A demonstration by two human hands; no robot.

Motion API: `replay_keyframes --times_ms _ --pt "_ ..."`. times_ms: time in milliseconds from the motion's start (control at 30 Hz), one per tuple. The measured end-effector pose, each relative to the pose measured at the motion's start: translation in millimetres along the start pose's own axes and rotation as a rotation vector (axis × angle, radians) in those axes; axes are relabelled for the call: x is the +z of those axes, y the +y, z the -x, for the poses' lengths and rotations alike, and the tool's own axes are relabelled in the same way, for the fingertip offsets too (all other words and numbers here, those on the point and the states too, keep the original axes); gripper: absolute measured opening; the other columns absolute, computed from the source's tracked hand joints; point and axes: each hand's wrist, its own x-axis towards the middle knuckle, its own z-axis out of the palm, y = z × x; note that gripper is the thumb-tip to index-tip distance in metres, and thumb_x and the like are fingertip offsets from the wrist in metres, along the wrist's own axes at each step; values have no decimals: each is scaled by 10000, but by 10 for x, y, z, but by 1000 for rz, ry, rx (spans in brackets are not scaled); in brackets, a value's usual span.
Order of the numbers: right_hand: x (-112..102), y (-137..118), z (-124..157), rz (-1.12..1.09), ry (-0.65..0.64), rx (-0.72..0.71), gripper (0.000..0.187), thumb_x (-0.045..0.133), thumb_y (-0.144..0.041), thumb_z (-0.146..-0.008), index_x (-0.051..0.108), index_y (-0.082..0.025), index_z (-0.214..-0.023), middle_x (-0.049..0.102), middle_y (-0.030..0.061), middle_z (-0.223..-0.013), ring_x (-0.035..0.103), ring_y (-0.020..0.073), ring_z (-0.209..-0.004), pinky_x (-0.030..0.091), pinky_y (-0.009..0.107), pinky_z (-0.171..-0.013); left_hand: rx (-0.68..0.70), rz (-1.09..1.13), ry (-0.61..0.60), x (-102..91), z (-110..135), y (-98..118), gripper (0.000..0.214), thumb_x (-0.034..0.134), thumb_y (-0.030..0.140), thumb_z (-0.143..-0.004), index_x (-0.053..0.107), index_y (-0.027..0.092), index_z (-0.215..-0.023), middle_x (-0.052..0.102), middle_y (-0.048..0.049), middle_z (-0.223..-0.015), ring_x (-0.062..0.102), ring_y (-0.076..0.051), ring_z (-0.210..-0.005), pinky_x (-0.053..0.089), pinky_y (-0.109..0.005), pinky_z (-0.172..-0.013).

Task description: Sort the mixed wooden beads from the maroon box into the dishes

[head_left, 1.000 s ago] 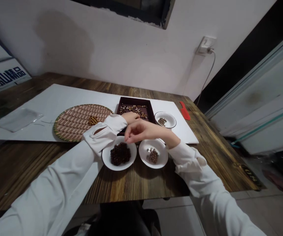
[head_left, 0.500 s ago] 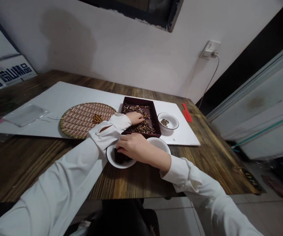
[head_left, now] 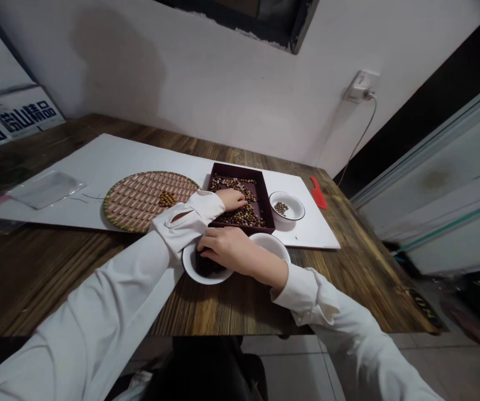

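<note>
My right hand (head_left: 225, 250) lies over a white bowl (head_left: 196, 273) of dark brown beads, fingers curled down into the beads. A second white bowl (head_left: 274, 242) sits just right of it, partly hidden by my wrist. My left hand (head_left: 231, 198) reaches into a dark maroon box (head_left: 265, 195) of mixed brown and tan beads, fingers bent down among them. A third small white bowl (head_left: 293, 206) with a few beads stands right of the box. A round woven tray (head_left: 140, 195) holds a small cluster of tan beads (head_left: 167, 198).
Everything rests on a white sheet (head_left: 98, 167) over a wooden table (head_left: 48, 273). A clear plastic bag (head_left: 45, 188) lies at the left, a red comb-like tool (head_left: 317, 192) at the right. A wall socket with a cable (head_left: 363, 83) is on the wall behind.
My right hand dropped from above the two near bowls onto the bowl of dark beads. My left hand stayed in the maroon box. The view shifted slightly.
</note>
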Motion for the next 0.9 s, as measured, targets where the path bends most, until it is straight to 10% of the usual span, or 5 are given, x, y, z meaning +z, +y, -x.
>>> replay_keyframes --times_ms 900 --pt "10 -18 -4 -4 -2 12 105 594 -230 -848 613 -137 -894 647 37 -896 584 135 -800 321 249 -633 12 20 7 -8 -2 -2 391 353 380 -907 688 186 -961 706 -57 -984 630 -188 -887 415 -251 -737"
